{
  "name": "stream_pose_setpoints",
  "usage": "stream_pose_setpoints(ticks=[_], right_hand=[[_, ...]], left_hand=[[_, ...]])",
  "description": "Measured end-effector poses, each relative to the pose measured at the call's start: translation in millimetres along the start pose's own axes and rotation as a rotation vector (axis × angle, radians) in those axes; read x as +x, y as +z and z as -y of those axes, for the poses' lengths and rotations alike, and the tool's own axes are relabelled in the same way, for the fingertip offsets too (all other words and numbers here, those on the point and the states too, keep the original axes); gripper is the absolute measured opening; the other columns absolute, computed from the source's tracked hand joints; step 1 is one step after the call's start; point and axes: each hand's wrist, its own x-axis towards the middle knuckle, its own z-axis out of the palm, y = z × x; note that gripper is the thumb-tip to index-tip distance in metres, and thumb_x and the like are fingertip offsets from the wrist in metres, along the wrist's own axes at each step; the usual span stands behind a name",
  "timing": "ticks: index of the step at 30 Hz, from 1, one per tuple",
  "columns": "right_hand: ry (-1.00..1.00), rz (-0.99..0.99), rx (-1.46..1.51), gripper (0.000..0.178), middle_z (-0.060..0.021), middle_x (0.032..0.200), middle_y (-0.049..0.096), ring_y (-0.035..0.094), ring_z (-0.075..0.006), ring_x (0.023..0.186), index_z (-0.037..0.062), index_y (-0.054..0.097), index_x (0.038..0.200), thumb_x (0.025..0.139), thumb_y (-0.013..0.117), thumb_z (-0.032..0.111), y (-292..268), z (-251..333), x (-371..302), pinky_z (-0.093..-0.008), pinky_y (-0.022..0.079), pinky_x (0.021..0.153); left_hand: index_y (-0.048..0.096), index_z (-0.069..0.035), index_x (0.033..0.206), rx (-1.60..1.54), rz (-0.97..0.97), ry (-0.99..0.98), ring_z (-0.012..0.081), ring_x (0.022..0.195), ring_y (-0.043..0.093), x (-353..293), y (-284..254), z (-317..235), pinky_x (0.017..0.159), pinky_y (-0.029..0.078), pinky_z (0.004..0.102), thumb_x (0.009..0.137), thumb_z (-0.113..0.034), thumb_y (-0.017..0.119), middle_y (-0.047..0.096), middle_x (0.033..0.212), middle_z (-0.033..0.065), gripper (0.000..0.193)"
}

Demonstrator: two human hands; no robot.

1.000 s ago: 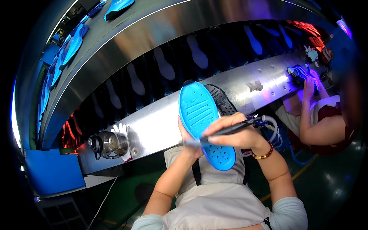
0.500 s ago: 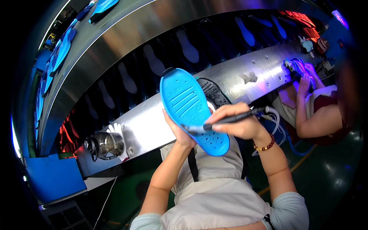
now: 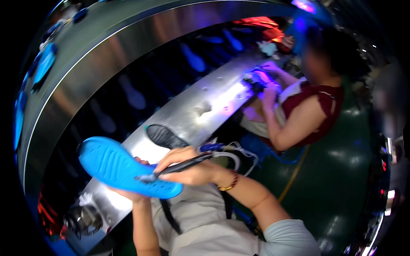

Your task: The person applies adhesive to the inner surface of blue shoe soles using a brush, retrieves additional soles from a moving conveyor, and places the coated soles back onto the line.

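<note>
Metal bench (image 3: 175, 113) blurred | left hand (image 3: 132, 195) mostly behind blue sole (image 3: 112, 161)

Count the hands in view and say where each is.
4: the left hand holding the blue sole, the right hand holding a black brush, and a co-worker's nearer hand and farther hand by the metal bench. Others may be hidden in shadow.

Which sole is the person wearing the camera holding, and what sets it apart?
The blue sole gripped by the left hand. The dark sole lies on the bench; the other soles at far left lie unheld.
</note>
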Motion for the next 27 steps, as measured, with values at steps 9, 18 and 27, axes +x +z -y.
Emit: stream_pose_setpoints(ticks=[9, 18, 27], right_hand=[[0.039, -0.021, 0.034, 0.016, -0.0120, 0.084, 0.064, 0.061, -0.0209, 0.079, 0.0007, 0.064, 0.082, 0.067, 0.067, 0.003, -2.3, -6.0, -4.5, -0.0292, 0.048, 0.072], [0.102, 0.078, 0.153, 0.020, -0.0150, 0.086, 0.063, 0.061, -0.0242, 0.082, -0.0022, 0.063, 0.084, 0.064, 0.064, -0.006, 4.3, -5.7, -7.5, -0.0296, 0.048, 0.075], [0.030, 0.146, 0.121, 0.022, -0.0118, 0.088, 0.063, 0.060, -0.0221, 0.084, -0.0010, 0.064, 0.086, 0.065, 0.067, -0.003, 4.9, -12.8, -17.9, -0.0289, 0.047, 0.077]], left_hand=[[0.040, -0.001, 0.118, 0.017, -0.096, -0.002, 0.0316, 0.074, 0.057, 3.8, 1.7, 0.9, 0.072, 0.047, 0.0424, 0.073, -0.074, 0.017, 0.057, 0.088, 0.0186, 0.088], [0.046, -0.005, 0.107, -0.129, -0.068, -0.086, 0.0354, 0.068, 0.056, 16.4, 11.8, -24.0, 0.063, 0.047, 0.0447, 0.068, -0.079, 0.013, 0.058, 0.080, 0.0215, 0.090], [0.047, -0.002, 0.107, -0.080, 0.005, -0.029, 0.0343, 0.070, 0.056, 16.7, 8.7, -34.3, 0.063, 0.047, 0.0435, 0.069, -0.078, 0.011, 0.057, 0.082, 0.0221, 0.093]])
